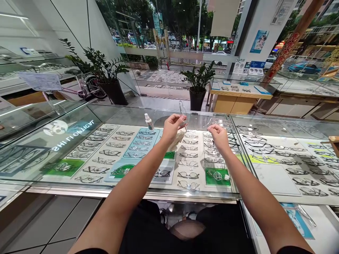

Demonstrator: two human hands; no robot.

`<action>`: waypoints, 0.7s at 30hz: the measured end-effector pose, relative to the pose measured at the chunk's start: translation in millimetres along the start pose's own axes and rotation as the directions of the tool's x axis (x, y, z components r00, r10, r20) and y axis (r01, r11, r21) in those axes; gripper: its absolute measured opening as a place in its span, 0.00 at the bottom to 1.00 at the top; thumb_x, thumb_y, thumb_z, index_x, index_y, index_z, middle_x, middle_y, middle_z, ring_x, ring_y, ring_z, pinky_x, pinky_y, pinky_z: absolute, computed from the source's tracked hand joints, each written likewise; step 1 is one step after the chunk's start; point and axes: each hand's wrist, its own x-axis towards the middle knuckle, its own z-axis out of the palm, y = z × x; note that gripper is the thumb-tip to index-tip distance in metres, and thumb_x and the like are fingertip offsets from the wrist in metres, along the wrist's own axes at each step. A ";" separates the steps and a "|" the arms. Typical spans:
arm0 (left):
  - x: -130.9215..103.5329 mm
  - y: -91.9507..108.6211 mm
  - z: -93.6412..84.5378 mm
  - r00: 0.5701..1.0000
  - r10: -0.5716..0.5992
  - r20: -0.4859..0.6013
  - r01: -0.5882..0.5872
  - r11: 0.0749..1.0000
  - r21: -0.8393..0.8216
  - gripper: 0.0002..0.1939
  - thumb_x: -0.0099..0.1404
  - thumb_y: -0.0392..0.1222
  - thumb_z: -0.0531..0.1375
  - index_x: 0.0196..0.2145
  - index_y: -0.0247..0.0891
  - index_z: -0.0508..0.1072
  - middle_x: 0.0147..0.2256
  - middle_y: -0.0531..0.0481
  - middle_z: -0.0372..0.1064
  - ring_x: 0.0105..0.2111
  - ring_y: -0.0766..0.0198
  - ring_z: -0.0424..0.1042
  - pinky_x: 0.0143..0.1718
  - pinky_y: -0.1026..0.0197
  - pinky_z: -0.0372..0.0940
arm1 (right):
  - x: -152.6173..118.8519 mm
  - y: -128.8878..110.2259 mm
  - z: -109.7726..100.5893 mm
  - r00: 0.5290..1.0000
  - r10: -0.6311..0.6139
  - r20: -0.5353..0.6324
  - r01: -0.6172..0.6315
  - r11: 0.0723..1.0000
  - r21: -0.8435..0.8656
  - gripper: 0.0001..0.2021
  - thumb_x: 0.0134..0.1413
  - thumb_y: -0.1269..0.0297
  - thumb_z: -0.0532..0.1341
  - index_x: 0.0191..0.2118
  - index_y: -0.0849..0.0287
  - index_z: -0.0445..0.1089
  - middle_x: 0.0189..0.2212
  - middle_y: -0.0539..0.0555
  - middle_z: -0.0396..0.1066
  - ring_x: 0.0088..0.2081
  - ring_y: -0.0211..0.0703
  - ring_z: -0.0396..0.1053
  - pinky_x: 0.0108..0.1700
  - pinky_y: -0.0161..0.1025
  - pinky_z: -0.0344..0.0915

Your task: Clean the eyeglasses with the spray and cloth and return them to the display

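Note:
My left hand (172, 127) is closed in a pinch on a pair of thin-framed eyeglasses (182, 108), held tilted above the glass counter. Just under this hand is a pale beige cloth (177, 140); whether the fingers grip it too is hard to see. To the right, my right hand (218, 135) also has its fingertips pressed together, over the counter. A faint thin line shows by those fingertips, but what they hold is too small to make out. A white spray bottle (149, 121) stands on the glass, left of my left hand.
Beneath the glass counter (127, 112) lie rows of eyeglasses (188, 154) on pale and green cards. Another display case (270, 176) adjoins at right. Past the counter are potted plants (197, 86), a wooden display table (238, 100), a bicycle (84, 86) and a glass shopfront.

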 end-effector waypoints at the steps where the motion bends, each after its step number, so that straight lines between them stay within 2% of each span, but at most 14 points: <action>1: -0.9 -2.2 0.8 1.000 0.023 0.009 -0.024 0.999 0.036 0.19 0.56 0.54 0.75 0.34 0.39 0.74 0.44 0.43 0.78 0.48 0.55 0.76 0.50 0.48 0.74 | -3.6 -3.2 2.0 0.999 -0.032 0.034 0.032 0.999 -0.019 0.10 0.54 0.55 0.65 0.33 0.56 0.74 0.18 0.43 0.51 0.22 0.36 0.43 0.26 0.39 0.42; 4: -6.9 -8.5 6.0 0.990 0.119 0.072 -0.130 0.977 0.168 0.17 0.61 0.54 0.71 0.36 0.39 0.76 0.44 0.43 0.77 0.49 0.55 0.76 0.50 0.51 0.72 | -14.3 -10.9 8.8 0.975 -0.095 0.199 0.109 0.992 -0.057 0.15 0.59 0.54 0.63 0.47 0.56 0.78 0.19 0.42 0.49 0.23 0.37 0.45 0.28 0.40 0.44; 6: -13.3 -10.0 11.0 0.973 0.193 0.124 -0.220 0.938 0.269 0.15 0.65 0.53 0.68 0.37 0.39 0.77 0.45 0.43 0.76 0.50 0.55 0.75 0.49 0.53 0.71 | -19.9 -12.9 13.2 0.947 -0.112 0.300 0.141 0.987 -0.075 0.22 0.62 0.54 0.62 0.57 0.57 0.75 0.20 0.42 0.49 0.24 0.38 0.46 0.29 0.40 0.46; 10: -27.3 -6.0 20.6 0.937 0.293 0.193 -0.347 0.855 0.387 0.12 0.69 0.52 0.65 0.38 0.40 0.76 0.49 0.42 0.70 0.52 0.55 0.72 0.43 0.58 0.72 | -24.9 -10.7 18.6 0.914 -0.136 0.383 0.193 0.975 -0.113 0.28 0.64 0.55 0.60 0.67 0.57 0.68 0.23 0.43 0.50 0.26 0.38 0.49 0.32 0.40 0.48; 15: -32.8 -1.2 22.1 0.914 0.318 0.252 -0.402 0.791 0.460 0.11 0.72 0.50 0.61 0.39 0.41 0.73 0.51 0.42 0.67 0.53 0.56 0.71 0.46 0.57 0.73 | -23.7 -6.4 17.8 0.934 -0.147 0.324 0.202 0.969 -0.143 0.31 0.65 0.56 0.60 0.71 0.59 0.62 0.24 0.43 0.49 0.26 0.38 0.49 0.32 0.40 0.50; 18: -30.3 -2.2 18.3 0.910 0.303 0.283 -0.409 0.770 0.490 0.10 0.73 0.49 0.59 0.38 0.40 0.71 0.49 0.42 0.68 0.52 0.56 0.71 0.46 0.58 0.73 | -19.7 -6.1 13.7 0.961 -0.157 0.227 0.191 0.972 -0.138 0.35 0.64 0.56 0.61 0.73 0.57 0.58 0.24 0.43 0.49 0.27 0.39 0.49 0.32 0.41 0.51; 21: -28.4 -4.5 15.1 0.896 0.260 0.359 -0.417 0.772 0.480 0.10 0.74 0.48 0.58 0.37 0.40 0.70 0.45 0.44 0.69 0.50 0.57 0.72 0.49 0.56 0.72 | -14.9 -6.5 8.8 0.974 -0.194 0.114 0.207 0.972 -0.114 0.38 0.63 0.56 0.62 0.75 0.55 0.52 0.25 0.43 0.50 0.27 0.40 0.49 0.32 0.41 0.53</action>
